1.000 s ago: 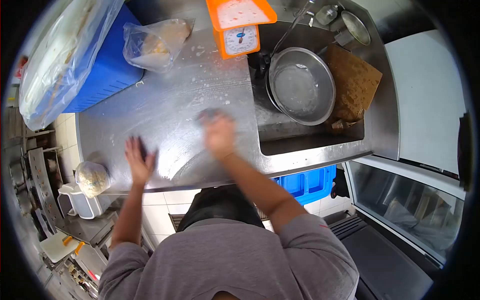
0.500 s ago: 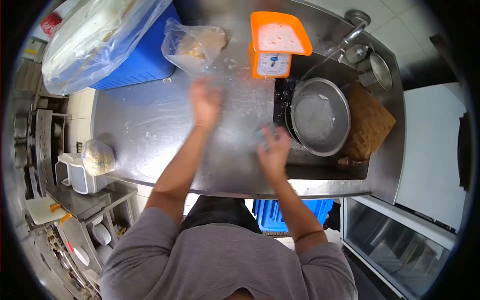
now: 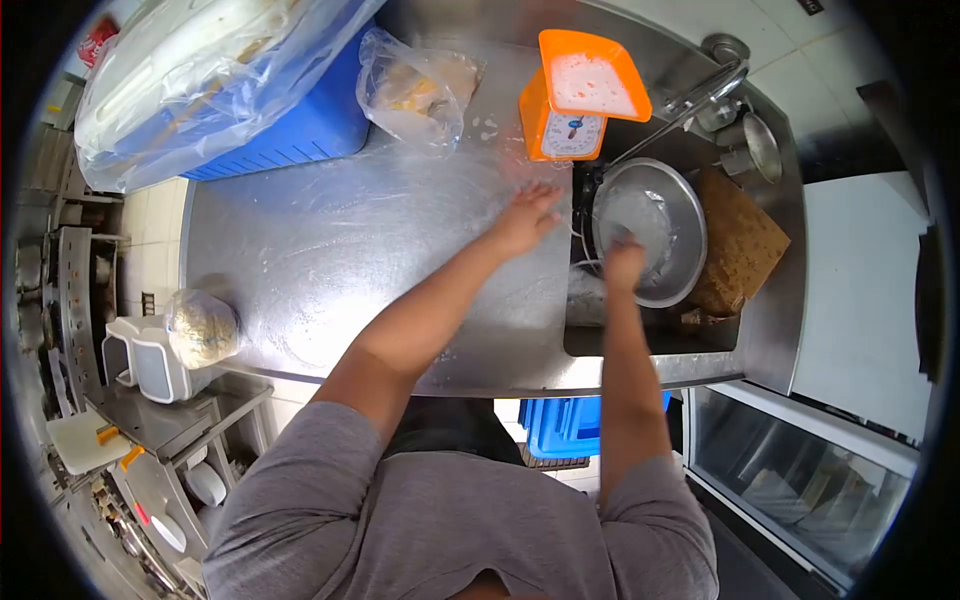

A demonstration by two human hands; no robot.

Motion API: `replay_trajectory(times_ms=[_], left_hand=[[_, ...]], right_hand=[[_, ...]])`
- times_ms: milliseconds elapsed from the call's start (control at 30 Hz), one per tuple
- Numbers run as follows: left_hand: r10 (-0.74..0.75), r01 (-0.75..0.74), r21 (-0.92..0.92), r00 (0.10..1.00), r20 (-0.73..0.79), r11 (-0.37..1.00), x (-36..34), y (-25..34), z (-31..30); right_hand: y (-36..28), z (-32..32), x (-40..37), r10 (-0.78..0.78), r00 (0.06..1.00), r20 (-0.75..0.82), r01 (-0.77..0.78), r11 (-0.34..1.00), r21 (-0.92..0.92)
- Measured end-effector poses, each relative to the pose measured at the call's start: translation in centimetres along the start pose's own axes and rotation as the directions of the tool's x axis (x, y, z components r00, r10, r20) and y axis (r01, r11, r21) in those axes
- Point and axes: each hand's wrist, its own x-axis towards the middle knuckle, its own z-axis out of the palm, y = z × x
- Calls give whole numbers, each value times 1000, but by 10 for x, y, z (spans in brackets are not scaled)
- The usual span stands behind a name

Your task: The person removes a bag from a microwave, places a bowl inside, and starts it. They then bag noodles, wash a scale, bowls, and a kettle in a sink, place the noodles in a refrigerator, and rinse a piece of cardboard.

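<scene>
My left hand lies open and flat on the wet steel counter, fingers spread, right at the sink's edge below the orange scale. My right hand is closed over the sink, at the rim of the round metal bowl. A dark sponge shows only as a blurred patch at its fingertips. White smears and crumbs dot the counter near the scale.
A clear bag of food and a blue crate under a large plastic bag stand at the counter's back. A bagged lump sits at the left front corner. A brown board leans in the sink, under the tap.
Both hands have swept right across the counter. My right hand went from mid-counter over the sink edge to the bowl. My left hand moved from the front left to the sink edge.
</scene>
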Motion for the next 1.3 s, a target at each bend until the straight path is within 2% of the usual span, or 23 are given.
replay_trajectory(times_ms=[33,67,133,200,267,400,467,500,600,633,667,733,767,800,833,867,900,1000,1067,1167,1200,1233,1300], left_hand=[[-47,40,-191,998,-35,981,-5,19,-7],[-98,67,-375,993,-65,924,-6,31,-17],[-86,43,-373,991,-99,927,-25,25,-29],[-116,53,-403,984,-133,914,-48,17,-41],[-124,45,-435,980,-155,899,-54,16,-56],[-187,119,-303,961,-205,945,-40,36,-83],[-219,153,-301,954,-202,941,-28,39,-81],[-294,194,-416,936,-191,888,-22,39,-78],[-358,184,-541,903,-236,821,11,44,-88],[-371,167,-556,886,-277,814,16,51,-93],[-384,180,-552,880,-279,814,26,62,-99],[-611,156,-826,748,-260,542,60,77,-115],[-618,160,-823,740,-265,545,81,71,-119],[-654,106,-895,721,-230,432,105,62,-124],[-683,45,-950,705,-190,310,124,56,-124],[-686,44,-950,703,-190,309,138,54,-117],[-660,133,-928,738,-141,347,152,51,-108],[-611,317,-858,792,5,404,179,80,-96],[-596,425,-802,795,109,420,193,102,-86],[-529,539,-705,805,269,461,222,120,-74],[-477,486,-334,871,114,808,234,125,-74],[-352,347,139,936,13,928,243,128,-70],[-20,137,512,974,-228,848,259,134,-29]], right_hand=[[36,-6,11,322,947,13,-316,917,242],[51,-24,22,363,930,-61,-343,913,219],[51,-64,30,406,903,-137,-379,906,189],[27,-114,40,382,836,-394,-311,921,234],[20,-145,57,412,778,-473,-250,895,369],[33,-158,131,751,587,-301,-279,538,796],[58,-141,179,817,576,28,-233,132,963],[82,-123,202,775,603,188,-162,-112,981],[91,-182,238,752,643,143,8,-193,981],[123,-188,268,816,567,113,-21,-123,992],[138,-197,286,804,586,103,-33,-103,994],[137,-211,304,783,614,105,-46,-97,994],[120,-211,297,575,817,51,-205,206,957],[109,-209,294,310,947,86,-245,520,818],[121,-146,305,53,997,54,-73,518,852],[94,-145,281,-94,900,426,-428,-4,904],[59,-145,267,-199,818,541,-574,-199,795],[32,-128,256,-108,858,501,-513,-157,844],[23,-160,237,-175,822,542,-553,-472,686],[54,-142,221,-108,862,495,-480,-488,729],[63,-135,219,-15,872,489,-446,-437,781],[70,-128,215,-17,866,500,-456,-438,775],[68,-125,207,127,884,450,-372,-391,842]])
